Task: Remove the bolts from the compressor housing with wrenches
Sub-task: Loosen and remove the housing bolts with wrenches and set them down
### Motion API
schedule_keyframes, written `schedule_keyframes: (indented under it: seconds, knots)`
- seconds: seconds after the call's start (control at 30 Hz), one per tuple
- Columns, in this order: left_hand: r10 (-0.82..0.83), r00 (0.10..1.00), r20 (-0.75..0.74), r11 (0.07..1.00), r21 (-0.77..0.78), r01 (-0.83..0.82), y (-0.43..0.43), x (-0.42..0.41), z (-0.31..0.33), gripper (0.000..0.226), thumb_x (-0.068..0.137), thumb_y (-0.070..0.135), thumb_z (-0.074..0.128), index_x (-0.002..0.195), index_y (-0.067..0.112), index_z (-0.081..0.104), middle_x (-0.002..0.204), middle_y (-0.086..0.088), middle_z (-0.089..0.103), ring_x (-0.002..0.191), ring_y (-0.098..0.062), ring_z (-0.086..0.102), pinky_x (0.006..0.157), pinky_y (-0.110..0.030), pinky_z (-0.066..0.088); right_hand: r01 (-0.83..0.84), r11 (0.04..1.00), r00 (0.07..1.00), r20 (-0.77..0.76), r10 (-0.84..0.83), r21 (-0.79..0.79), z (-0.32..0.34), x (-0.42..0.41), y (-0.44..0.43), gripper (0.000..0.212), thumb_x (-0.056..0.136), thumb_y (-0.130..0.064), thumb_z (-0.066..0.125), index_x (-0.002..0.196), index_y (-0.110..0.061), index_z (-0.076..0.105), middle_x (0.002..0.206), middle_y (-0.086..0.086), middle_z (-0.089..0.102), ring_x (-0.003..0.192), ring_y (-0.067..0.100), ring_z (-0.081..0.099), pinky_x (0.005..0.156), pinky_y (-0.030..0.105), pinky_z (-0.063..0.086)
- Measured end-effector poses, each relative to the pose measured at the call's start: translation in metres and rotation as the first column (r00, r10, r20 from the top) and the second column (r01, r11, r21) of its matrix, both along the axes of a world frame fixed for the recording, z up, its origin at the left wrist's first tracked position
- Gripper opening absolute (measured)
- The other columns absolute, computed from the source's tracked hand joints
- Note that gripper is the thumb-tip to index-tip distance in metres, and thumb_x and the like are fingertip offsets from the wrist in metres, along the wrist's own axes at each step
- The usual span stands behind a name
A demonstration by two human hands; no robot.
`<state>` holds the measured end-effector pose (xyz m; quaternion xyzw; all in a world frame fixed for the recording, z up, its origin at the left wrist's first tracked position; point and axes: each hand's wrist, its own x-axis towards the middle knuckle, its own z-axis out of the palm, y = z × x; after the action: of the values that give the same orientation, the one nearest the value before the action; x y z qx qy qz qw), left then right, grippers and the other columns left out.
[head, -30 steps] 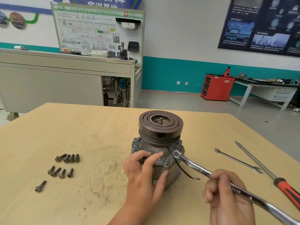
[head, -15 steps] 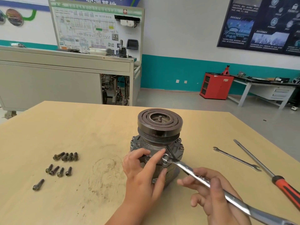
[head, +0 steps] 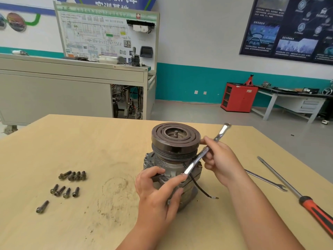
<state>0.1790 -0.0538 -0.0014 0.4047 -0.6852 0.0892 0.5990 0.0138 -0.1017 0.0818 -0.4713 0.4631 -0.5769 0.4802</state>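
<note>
The compressor (head: 175,139) stands upright on the wooden table (head: 90,141), its dark ringed pulley on top and grey housing below. My left hand (head: 158,192) grips the near side of the housing. My right hand (head: 219,161), beside the compressor on the right, holds a silver wrench (head: 201,156) by its middle. The wrench slants from the housing flange near my left fingertips up and away past the pulley. Several removed bolts (head: 72,175) lie loose on the table to the left. A black wire (head: 200,188) hangs off the housing's front right.
A thin second wrench (head: 266,181) and a long screwdriver with a red and black handle (head: 310,204) lie on the table to the right. The table's far edge runs behind the compressor. A grey training bench and a red cabinet stand across the floor.
My right hand swung the wrench round from the near right to the far right side of the compressor; its free end now points away from me. My left hand stayed on the housing.
</note>
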Motion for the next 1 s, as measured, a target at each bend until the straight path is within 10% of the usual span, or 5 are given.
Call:
schedule_keyframes:
  seconds: [0.2, 0.6, 0.73, 1.0]
  knots:
    - [-0.039, 0.997, -0.066, 0.999, 0.009, 0.04, 0.0, 0.0, -0.001, 0.04, 0.079, 0.032, 0.059, 0.118, 0.032, 0.047, 0.112, 0.004, 0.037, 0.107, -0.011, 0.035, 0.091, -0.042, 0.035, -0.035, 0.998, 0.875, 0.481, 0.053, -0.046, -0.012, -0.006, 0.054, 0.036, 0.082, -0.042, 0.048, 0.062, -0.02, 0.068, 0.049, -0.005, 0.043, 0.038, 0.004, 0.039, 0.033, 0.013, 0.029]
    - [-0.001, 1.0, -0.005, 0.999, 0.048, 0.002, 0.002, 0.0, 0.0, 0.043, 0.082, 0.034, 0.056, 0.125, 0.032, 0.05, 0.113, 0.001, 0.036, 0.106, -0.017, 0.036, 0.089, -0.048, 0.041, 0.222, 0.946, 0.965, 0.194, -0.179, -0.234, -0.039, 0.018, 0.131, 0.023, 0.074, -0.015, 0.045, 0.086, 0.001, 0.057, 0.073, 0.018, 0.072, 0.068, 0.026, 0.072, 0.037, 0.02, 0.048]
    - [0.008, 1.0, 0.014, 0.999, 0.044, -0.009, 0.001, 0.0, -0.002, 0.042, 0.083, 0.033, 0.055, 0.124, 0.035, 0.052, 0.113, 0.001, 0.036, 0.106, -0.018, 0.035, 0.091, -0.043, 0.036, 0.176, 0.941, 0.984, 0.04, -0.172, -0.29, -0.029, 0.027, 0.132, 0.032, 0.079, -0.039, 0.07, 0.084, -0.008, 0.063, 0.074, 0.012, 0.074, 0.07, 0.024, 0.073, 0.039, 0.023, 0.049]
    - [-0.025, 0.999, -0.028, 0.999, 0.023, 0.026, 0.001, 0.001, -0.001, 0.028, 0.081, 0.033, 0.057, 0.108, 0.036, 0.057, 0.113, 0.004, 0.035, 0.106, -0.017, 0.036, 0.087, -0.043, 0.041, 0.133, 0.977, 0.987, 0.113, -0.116, -0.165, -0.014, -0.005, 0.038, 0.03, 0.098, -0.012, 0.039, 0.078, -0.012, 0.062, 0.049, -0.001, 0.039, 0.037, 0.007, 0.034, 0.037, 0.017, 0.027]
